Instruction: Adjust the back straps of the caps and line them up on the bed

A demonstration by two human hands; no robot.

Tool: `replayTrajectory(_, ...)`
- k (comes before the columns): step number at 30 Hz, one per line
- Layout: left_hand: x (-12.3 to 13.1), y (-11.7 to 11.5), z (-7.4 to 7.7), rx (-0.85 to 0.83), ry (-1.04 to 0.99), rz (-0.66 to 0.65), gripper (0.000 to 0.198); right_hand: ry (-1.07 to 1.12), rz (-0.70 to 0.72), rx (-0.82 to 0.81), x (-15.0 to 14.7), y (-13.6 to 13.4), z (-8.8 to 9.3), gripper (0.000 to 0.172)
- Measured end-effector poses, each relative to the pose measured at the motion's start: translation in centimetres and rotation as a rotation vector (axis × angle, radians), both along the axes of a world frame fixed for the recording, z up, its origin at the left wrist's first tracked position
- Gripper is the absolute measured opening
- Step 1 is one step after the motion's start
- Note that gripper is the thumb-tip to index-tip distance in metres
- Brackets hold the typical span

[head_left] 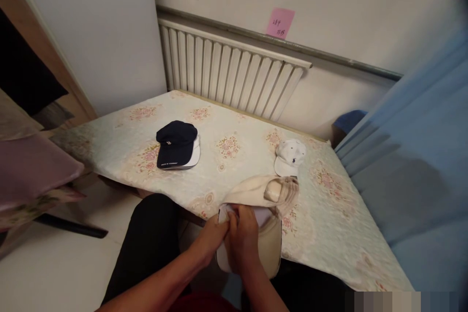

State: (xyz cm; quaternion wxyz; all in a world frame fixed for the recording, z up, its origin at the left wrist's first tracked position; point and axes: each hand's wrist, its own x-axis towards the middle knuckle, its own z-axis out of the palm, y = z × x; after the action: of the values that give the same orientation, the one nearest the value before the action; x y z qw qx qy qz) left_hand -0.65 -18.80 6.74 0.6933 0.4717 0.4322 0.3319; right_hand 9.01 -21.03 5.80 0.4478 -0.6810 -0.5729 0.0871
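A beige cap (263, 195) lies upside down at the near edge of the bed (241, 122), its brim hanging toward me. My left hand (215, 234) pinches the cap's white inner lining at the left. My right hand (243, 241) grips the same lining and brim beside it, fingers curled. A navy cap (175, 144) rests on top of a white cap further left on the bed. A small white cap (290, 157) sits just beyond the beige one.
A white radiator (230, 70) runs along the far wall, with a pink note (280, 23) above it. A blue curtain (413, 156) hangs at the right. Pink and patterned cushions (32, 170) sit at the left. My dark-trousered knee (153, 239) is below the bed edge.
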Motion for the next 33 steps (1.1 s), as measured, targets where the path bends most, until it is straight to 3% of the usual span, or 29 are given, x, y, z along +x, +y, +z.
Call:
replayTrajectory(5,-0.5,1.4,-0.9,0.025,0.028,0.091,0.026,-0.167,0.210,0.160,-1.0,-1.8,-2.9,0.040)
replayTrajectory(12,0.2,2.9,-3.6,0.134,0.152,0.201,0.027,-0.392,0.209,0.049,0.3,-1.1,-7.8,0.054)
replayTrajectory(17,0.3,3.5,-5.2,0.078,0.238,0.191,0.034,-0.552,0.256,-0.033,1.5,-0.9,-9.9,0.057)
replayTrajectory(23,0.3,3.4,-4.8,0.028,0.263,0.189,0.034,-0.647,0.260,-0.084,3.2,-0.6,-10.6,0.053)
replayTrajectory(33,1.0,3.8,-5.1,0.123,0.330,0.181,0.034,-0.765,0.293,-0.106,5.9,-0.1,-9.3,0.045)
